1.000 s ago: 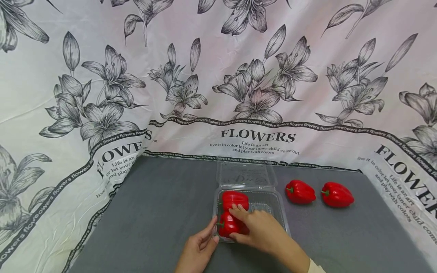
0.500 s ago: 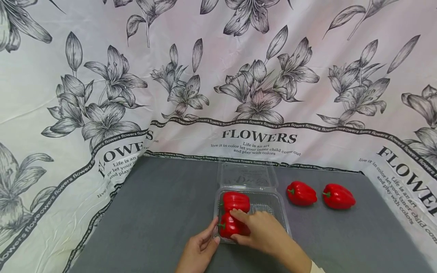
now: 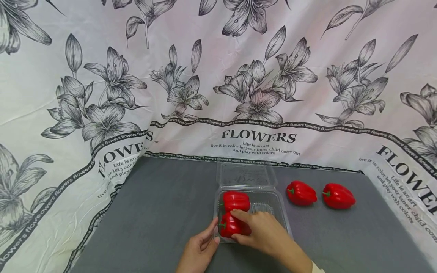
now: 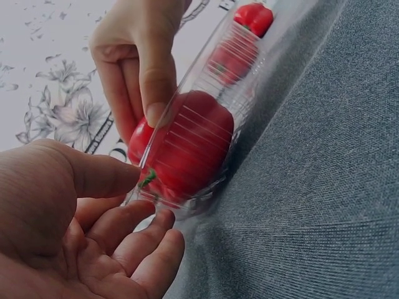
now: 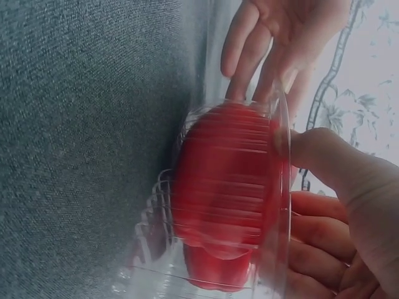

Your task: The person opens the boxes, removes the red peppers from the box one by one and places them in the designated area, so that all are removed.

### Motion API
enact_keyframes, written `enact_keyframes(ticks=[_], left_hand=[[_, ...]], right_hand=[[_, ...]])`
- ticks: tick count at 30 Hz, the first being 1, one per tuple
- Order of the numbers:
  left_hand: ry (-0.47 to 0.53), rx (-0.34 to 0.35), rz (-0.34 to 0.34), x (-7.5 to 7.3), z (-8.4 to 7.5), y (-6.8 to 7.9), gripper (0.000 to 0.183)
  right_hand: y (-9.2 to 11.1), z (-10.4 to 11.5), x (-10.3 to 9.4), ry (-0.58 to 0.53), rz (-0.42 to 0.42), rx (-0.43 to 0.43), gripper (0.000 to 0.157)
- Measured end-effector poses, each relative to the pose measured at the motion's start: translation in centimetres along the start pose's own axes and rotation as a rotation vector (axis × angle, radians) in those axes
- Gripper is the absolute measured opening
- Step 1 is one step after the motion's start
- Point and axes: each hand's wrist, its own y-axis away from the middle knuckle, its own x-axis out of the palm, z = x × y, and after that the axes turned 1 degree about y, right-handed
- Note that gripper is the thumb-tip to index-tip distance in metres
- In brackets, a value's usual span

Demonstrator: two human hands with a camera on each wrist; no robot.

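Note:
A clear plastic clamshell container holds two red bell peppers along its left side. The nearer bell pepper lies on its side with its green stem to the left; my right hand grips it, thumb at its near side and fingers over its far side. Just behind it lies the farther bell pepper. My left hand pinches the container's left rim near the front corner. In the left wrist view its thumb lies at the rim, by the pepper's stem. The right wrist view shows the pepper through the ribbed wall.
The container's transparent lid stands raised at the back. Two more red bell peppers, one closer and one farther right, lie on the grey tabletop. A flower-printed cloth hangs behind and at both sides.
My right fingers have drawn back from the farther bell pepper towards the nearer one. The left hand keeps its place at the rim, and the peppers have not visibly moved.

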Motion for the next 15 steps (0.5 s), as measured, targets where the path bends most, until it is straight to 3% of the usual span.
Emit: enact_keyframes(ticks=[15], left_hand=[[-0.03,-0.006,-0.021,-0.13,-0.03,0.18,0.053]], right_hand=[[0.78,-0.47,0.56,-0.098,-0.071,-0.011,0.054]])
